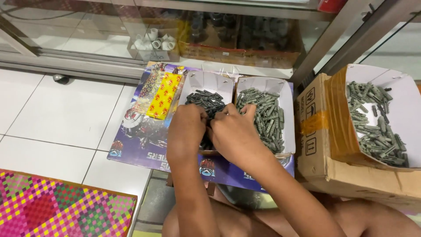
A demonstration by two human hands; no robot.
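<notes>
Both hands met over two small white paper trays: the left hand pinched at the dark plugs in the tray beneath it, though what its fingers gripped could not be told. Touching it, the right hand curled over the grey plugs, its grasp likewise hidden. Well right sat a cardboard box.

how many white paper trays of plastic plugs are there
3: a tray of dark plugs under the left hand, a tray of grey plugs beside it under the right hand, and a third tray on the cardboard box.
</notes>
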